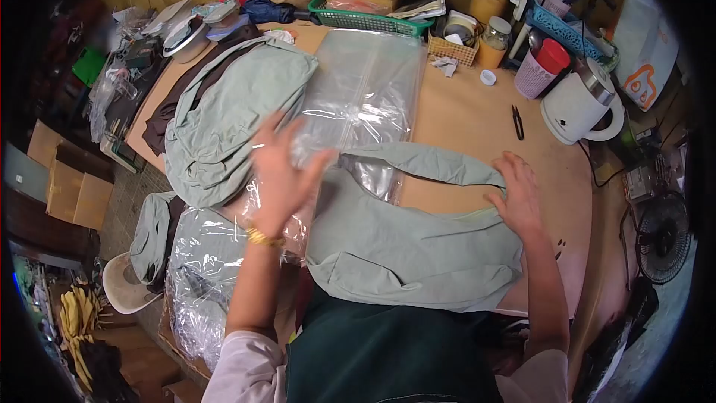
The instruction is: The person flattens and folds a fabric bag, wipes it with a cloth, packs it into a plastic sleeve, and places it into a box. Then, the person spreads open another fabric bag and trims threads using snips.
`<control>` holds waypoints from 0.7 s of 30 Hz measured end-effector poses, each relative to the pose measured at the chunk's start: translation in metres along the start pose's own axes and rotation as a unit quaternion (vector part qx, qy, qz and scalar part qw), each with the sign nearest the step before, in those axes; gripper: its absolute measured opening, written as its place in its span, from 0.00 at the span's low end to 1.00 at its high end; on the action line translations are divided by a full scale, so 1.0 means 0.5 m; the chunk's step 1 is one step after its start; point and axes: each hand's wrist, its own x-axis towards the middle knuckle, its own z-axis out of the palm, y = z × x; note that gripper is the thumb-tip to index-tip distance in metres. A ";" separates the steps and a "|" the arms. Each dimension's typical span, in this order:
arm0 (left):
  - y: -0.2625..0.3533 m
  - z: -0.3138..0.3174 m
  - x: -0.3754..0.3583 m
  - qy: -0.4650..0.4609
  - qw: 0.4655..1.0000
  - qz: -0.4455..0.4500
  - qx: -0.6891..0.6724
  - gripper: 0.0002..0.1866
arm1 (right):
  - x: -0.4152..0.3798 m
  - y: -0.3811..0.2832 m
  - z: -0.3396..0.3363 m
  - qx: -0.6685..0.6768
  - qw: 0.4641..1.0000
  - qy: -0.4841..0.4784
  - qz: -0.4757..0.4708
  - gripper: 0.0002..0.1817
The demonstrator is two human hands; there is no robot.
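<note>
A pale grey-green garment (pixel 418 246) lies folded on the table in front of me, one long narrow part stretched along its far side. My left hand (pixel 282 168) is raised near its left end, fingers spread, slightly blurred, holding nothing. At the right end, my right hand (pixel 520 192) rests against the cloth where the narrow part ends, its fingers curved and its thumb apart. Flat clear plastic bags (pixel 362 89) lie beyond the garment, partly under it. To the left is a heap of similar pale green garments (pixel 239 104), with dark brown cloth under it.
Black thread snips (pixel 517 122) lie on the brown tabletop (pixel 455 119). A white electric kettle (pixel 574 104), a pink cup (pixel 533 71) and a green basket (pixel 369 21) stand along the back. Plastic-wrapped garments (pixel 201 276) sit at lower left; a black fan (pixel 662 239) is at right.
</note>
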 end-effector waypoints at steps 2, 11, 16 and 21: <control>0.014 0.074 0.000 -0.123 0.992 0.008 -0.035 0.19 | -0.003 0.069 0.038 0.020 0.996 -0.057 -0.072 0.09; 0.034 0.035 0.019 -0.212 0.811 -0.227 -0.496 0.16 | 0.009 0.075 -0.117 0.271 0.950 -0.022 0.154 0.07; 0.064 0.043 0.021 -0.057 0.943 -0.131 -0.299 0.08 | 0.042 -0.003 -0.181 0.040 0.991 0.039 0.122 0.06; 0.109 0.038 0.000 -0.160 0.959 0.078 -0.221 0.18 | -0.021 -0.118 -0.095 0.121 0.986 -0.109 -0.023 0.35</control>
